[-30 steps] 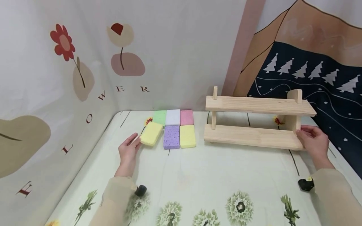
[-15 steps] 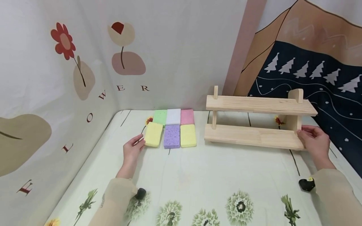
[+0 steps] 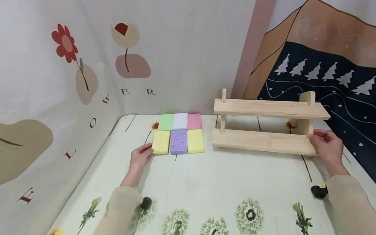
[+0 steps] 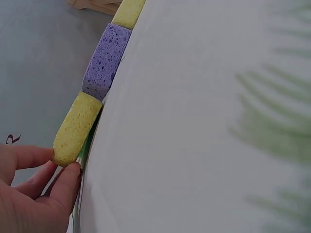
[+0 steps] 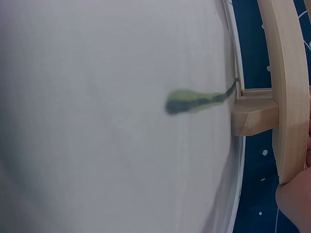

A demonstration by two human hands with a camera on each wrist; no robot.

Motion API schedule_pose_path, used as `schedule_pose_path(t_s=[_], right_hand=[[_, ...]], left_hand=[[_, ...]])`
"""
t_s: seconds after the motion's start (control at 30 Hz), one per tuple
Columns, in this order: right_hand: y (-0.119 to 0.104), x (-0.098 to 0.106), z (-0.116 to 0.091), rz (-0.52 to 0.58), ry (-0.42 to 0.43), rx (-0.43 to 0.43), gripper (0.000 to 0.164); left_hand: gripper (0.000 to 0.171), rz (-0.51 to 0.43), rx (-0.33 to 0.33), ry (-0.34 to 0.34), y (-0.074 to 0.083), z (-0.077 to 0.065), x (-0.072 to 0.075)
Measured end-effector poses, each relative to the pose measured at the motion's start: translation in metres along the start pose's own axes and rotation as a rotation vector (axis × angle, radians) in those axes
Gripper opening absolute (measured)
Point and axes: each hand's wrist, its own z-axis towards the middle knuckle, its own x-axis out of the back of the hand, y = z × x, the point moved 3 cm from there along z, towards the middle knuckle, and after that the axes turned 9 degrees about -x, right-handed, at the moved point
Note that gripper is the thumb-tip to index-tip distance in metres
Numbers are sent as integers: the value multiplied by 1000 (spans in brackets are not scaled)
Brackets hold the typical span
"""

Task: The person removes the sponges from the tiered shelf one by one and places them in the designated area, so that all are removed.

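Note:
My left hand (image 3: 141, 155) pinches the left end of a yellow sponge (image 3: 161, 143) between thumb and fingers. In the left wrist view that sponge (image 4: 77, 128) has its held end slightly off the cloth, and its far end meets a purple sponge (image 4: 107, 60). Another yellow sponge (image 3: 195, 141) lies right of the purple one. Behind them sit a green sponge (image 3: 166, 122), a white sponge (image 3: 180, 121) and a pink sponge (image 3: 194, 121). To the right, my right hand (image 3: 329, 146) grips the right end of a two-tier wooden shelf (image 3: 264, 141); some of its fingers are hidden.
A pale flower-printed cloth (image 3: 199, 182) covers the table. A printed fabric backdrop (image 3: 188, 58) rises right behind the sponges and shelf, and continues along the left side. Between the sponges and the shelf is a narrow strip of cloth.
My left hand has moved right and slightly toward me, turning the tilted yellow sponge straight and setting it in line beside the purple one. The right hand and shelf have stayed in place.

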Motion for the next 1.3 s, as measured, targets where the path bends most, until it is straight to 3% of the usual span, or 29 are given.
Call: schedule_pose_path(t_s=[0.3,0.57,0.93,1.3], right_hand=[[-4,1,-3,26,1,2,15],[-2,-1,1,35,-13,-12,15],[-2,-7,2,-15,-8,21,15],[-3,-6,1,-29,3,22,13]], left_hand=[[41,69,-29,2,1,7,-2],[38,224,-94,-19,3,9,-3],[38,334,-95,-55,8,7,1],[35,282,-110,-29,11,9,5]])
